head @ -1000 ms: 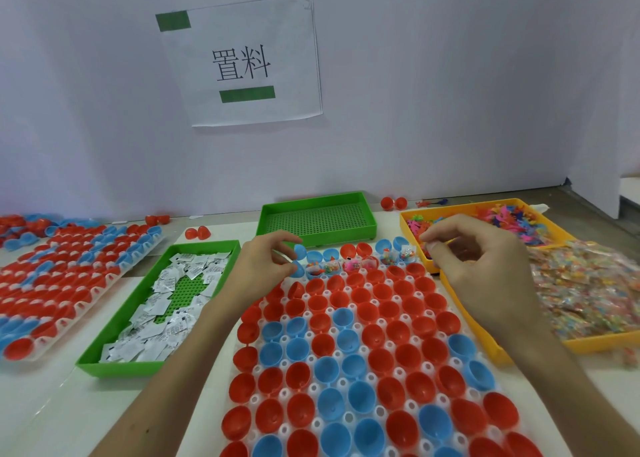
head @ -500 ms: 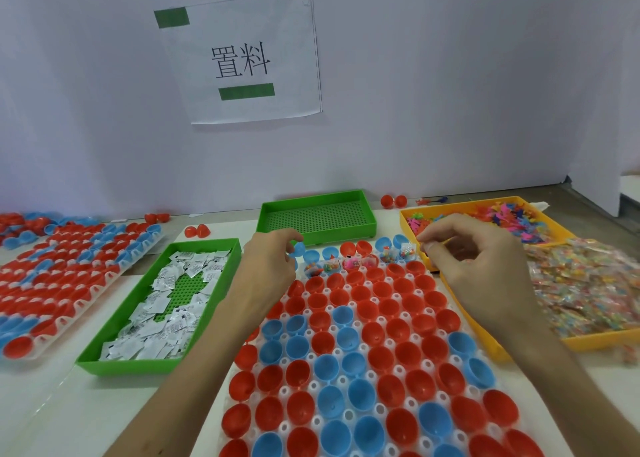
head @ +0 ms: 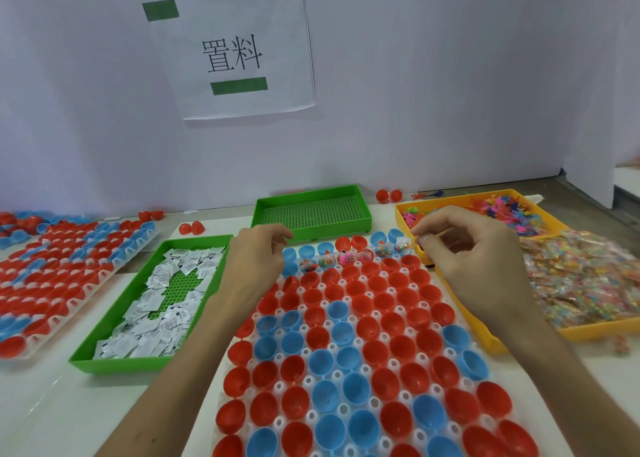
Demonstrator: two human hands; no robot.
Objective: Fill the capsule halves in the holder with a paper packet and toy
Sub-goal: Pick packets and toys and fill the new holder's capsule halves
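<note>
Holder (head: 343, 410) lies between green tray (head: 131, 364) and yellow tray (head: 602, 330).

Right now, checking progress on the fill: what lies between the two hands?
In the head view, between the left hand and right hand lie the far rows of capsule halves, several holding toys.

From where I stand, the holder (head: 392, 363) runs off the bottom edge, and the second holder (head: 74, 306) does the same at the left. The left hand (head: 256, 266) covers some capsule halves (head: 322, 363) at the holder's far left corner. Whether the right hand (head: 474, 259) pinches anything in its curled fingertips (head: 423, 239), I can't tell. Print on the paper packets (head: 162, 318) is too small to read; the wrapped toys (head: 581, 283) blur together.
</note>
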